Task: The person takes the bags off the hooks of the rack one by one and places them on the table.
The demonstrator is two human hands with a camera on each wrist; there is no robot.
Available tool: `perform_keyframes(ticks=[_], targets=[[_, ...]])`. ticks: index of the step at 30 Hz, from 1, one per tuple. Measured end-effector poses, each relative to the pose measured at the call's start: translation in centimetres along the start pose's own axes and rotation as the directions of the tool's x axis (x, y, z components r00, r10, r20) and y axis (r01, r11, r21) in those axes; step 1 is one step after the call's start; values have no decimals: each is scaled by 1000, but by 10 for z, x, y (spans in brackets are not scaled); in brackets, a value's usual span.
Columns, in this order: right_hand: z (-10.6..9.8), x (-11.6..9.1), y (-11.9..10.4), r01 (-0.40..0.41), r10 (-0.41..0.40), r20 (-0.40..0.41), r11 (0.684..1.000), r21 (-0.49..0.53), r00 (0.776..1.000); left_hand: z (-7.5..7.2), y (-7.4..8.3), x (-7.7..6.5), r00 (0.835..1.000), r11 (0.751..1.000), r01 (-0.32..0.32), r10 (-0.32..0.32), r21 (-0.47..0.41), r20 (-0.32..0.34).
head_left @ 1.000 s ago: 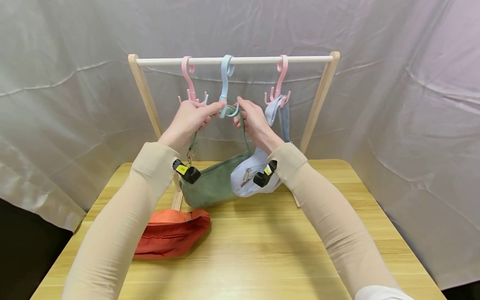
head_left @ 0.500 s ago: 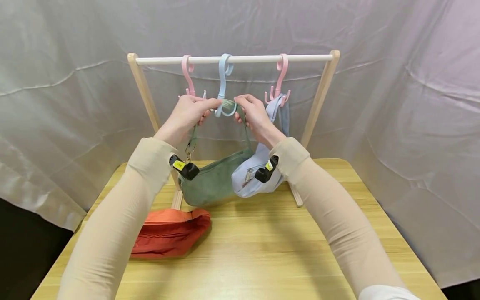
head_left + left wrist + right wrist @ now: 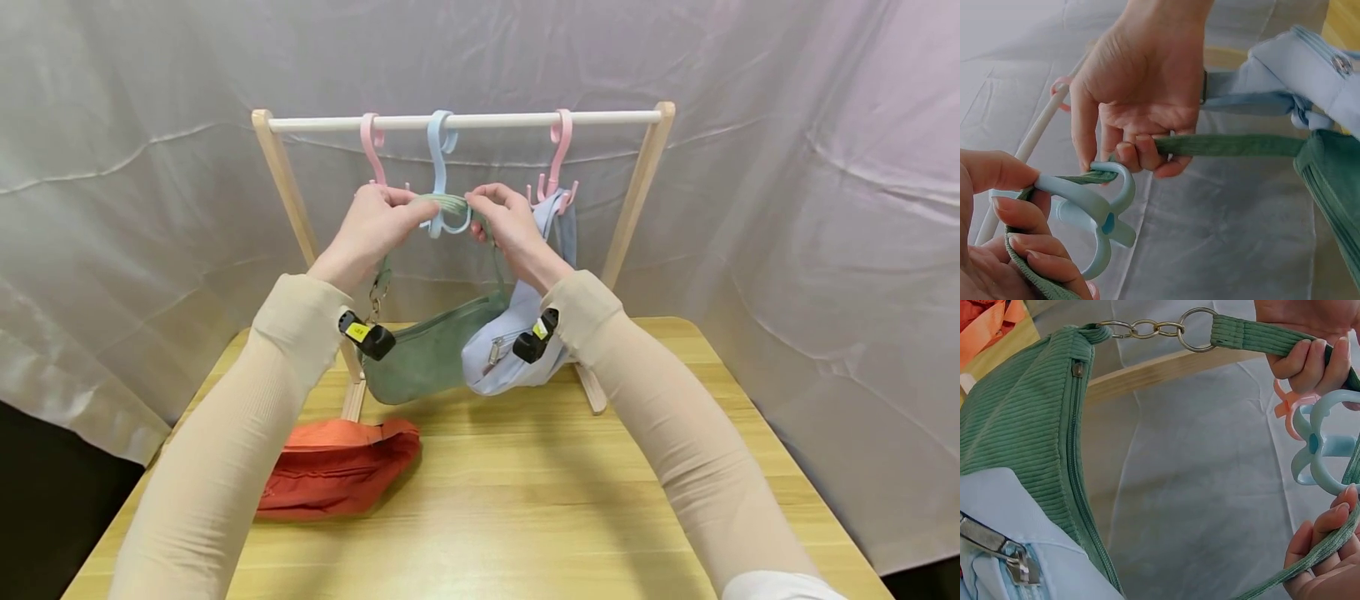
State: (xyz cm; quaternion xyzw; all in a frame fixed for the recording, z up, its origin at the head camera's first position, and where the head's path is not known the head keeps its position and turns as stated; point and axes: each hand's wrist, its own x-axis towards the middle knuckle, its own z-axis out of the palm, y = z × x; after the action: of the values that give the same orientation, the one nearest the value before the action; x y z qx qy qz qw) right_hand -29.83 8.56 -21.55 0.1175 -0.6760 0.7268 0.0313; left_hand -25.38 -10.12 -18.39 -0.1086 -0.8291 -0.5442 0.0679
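Note:
A green corduroy bag (image 3: 420, 350) hangs below both hands by its strap (image 3: 450, 202), which passes over prongs of the light blue hook (image 3: 438, 158). My left hand (image 3: 372, 227) pinches the strap on the hook's left side, fingers curled round it in the left wrist view. On the right side, my right hand (image 3: 512, 227) pinches the strap too, thumb and index finger right at a prong tip. A gold chain (image 3: 1147, 327) joins strap and bag at one end. Overlapping the green bag is a pale blue bag (image 3: 510, 350), its strap on the right pink hook (image 3: 557, 158).
A white rail (image 3: 510, 122) on a wooden frame (image 3: 643, 192) carries the hooks, with another pink hook (image 3: 372, 150) at left. An orange-red bag (image 3: 341, 471) lies on the wooden table (image 3: 510, 500) at front left. Grey curtains (image 3: 750, 208) surround the table.
The strap has risen from low on the light blue hook's prongs to across their tops. Both hands have lifted slightly, the left shifting a little left, and the green bag has risen a little.

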Motion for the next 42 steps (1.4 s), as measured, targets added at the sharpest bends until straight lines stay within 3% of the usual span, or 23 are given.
perform_keyframes(ticks=[10,16,23,31,38,42], targets=[[0,0,-4,98,-97,15,994,-56,995,0,-2,-2,994,990,-99,102,105,-28],[-4,-1,-6,135,-129,51,981,-136,990,2,-3,-4,973,946,-203,224,253,-56],[-11,-4,-18,126,-75,155,928,-350,985,3,-5,-6,944,897,-270,318,351,-85],[-11,-2,-31,82,18,183,849,-522,983,4,-7,-8,928,867,-298,361,398,-90],[-12,-2,-36,28,69,189,882,-470,980,5,-9,-7,915,840,-310,390,445,-98],[-11,-1,-37,41,44,176,891,-452,983,5,-9,-8,912,832,-309,397,461,-105]])
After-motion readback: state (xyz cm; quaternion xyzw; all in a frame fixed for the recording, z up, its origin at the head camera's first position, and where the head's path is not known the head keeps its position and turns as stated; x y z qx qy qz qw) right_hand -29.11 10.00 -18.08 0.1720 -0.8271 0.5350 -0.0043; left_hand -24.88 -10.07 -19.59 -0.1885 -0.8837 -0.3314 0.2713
